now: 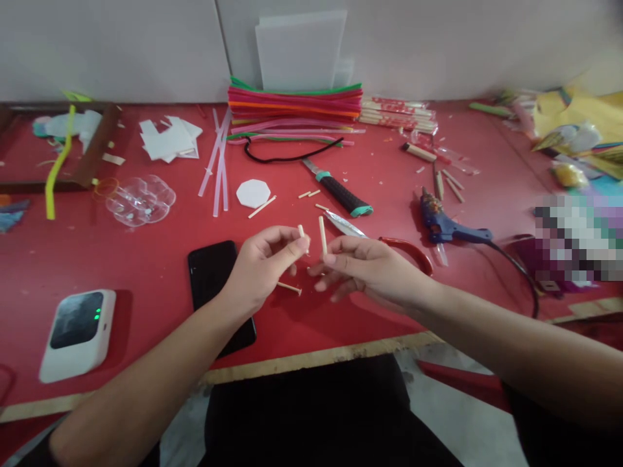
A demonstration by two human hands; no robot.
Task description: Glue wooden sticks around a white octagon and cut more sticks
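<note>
Between thumb and fingers my left hand pinches a short piece of wooden stick, its pale end poking up. My right hand grips another short wooden stick, held upright and apart from the first. Below the left fingers a further stick piece lies on the red table. Just beyond the right hand are red-handled scissors or pliers, partly covered by that hand. A white octagonal piece lies farther off, with a thin stick at its edge.
A black phone lies beside the left forearm, near a white device. A craft knife and blue glue gun are right of centre. Colourful pipe cleaners and packed sticks line the back. The table's edge is close.
</note>
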